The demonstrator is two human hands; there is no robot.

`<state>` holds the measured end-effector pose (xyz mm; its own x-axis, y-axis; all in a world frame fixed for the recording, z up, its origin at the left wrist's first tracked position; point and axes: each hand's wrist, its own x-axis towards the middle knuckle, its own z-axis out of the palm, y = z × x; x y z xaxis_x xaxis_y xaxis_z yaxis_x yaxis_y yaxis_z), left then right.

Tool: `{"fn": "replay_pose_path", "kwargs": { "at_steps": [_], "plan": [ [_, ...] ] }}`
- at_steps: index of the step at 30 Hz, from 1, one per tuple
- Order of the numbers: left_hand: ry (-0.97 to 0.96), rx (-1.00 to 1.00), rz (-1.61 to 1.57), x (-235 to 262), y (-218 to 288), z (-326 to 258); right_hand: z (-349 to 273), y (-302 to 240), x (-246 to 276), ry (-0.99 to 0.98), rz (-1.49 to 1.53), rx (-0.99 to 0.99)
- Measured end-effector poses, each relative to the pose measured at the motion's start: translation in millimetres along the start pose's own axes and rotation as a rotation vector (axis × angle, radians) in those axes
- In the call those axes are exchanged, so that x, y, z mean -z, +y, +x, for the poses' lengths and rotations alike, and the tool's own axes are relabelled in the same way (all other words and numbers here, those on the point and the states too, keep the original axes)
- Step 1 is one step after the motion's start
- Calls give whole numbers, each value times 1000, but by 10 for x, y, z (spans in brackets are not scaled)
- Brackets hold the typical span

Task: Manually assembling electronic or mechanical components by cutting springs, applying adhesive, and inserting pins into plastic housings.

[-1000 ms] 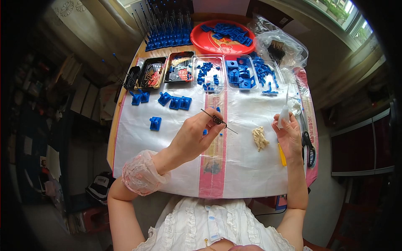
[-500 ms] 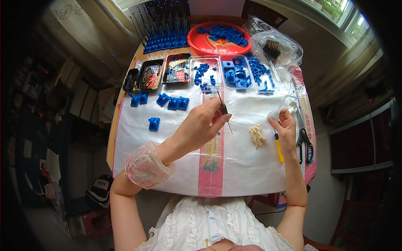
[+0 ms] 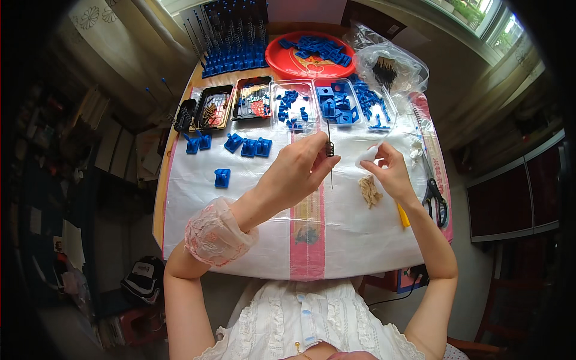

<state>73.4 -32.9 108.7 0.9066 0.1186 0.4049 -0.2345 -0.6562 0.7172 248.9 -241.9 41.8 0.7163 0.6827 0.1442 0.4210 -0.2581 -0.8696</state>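
Note:
Over the middle of the table, my left hand (image 3: 298,163) pinches a thin dark metal rod with a small coil spring (image 3: 330,149) around it; the rod stands nearly upright. To its right, my right hand (image 3: 392,173) is closed on a small white squeeze bottle (image 3: 367,157), partly hidden by the fingers, with a thin pale nozzle that seems to point up. A crumpled beige cloth (image 3: 369,191) lies just below that hand. A yellow handle (image 3: 403,215) shows beside my right forearm. Several blue plastic blocks (image 3: 222,177) stand left of my left hand.
Across the back are black trays (image 3: 214,107), clear trays (image 3: 294,90) of small blue parts, and a red basin (image 3: 279,65) of blue pieces. Blue bases with upright springs (image 3: 234,60) fill the far left corner. Black scissors (image 3: 434,198) and a plastic bag (image 3: 414,66) are on the right.
My right hand has moved left with the white bottle, closer to the rod. My left hand has shifted slightly right, and the rod has turned from slanted to nearly upright.

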Motion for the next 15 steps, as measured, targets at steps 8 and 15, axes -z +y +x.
{"fn": "replay_pose_path", "kwargs": {
  "at_steps": [8,15],
  "plan": [
    [-7,-74,95,-11,70,85,364,136,-337,42,-171,93],
    [-15,-39,82,-1,59,95,336,196,-360,28,-133,69]
  ]
}}
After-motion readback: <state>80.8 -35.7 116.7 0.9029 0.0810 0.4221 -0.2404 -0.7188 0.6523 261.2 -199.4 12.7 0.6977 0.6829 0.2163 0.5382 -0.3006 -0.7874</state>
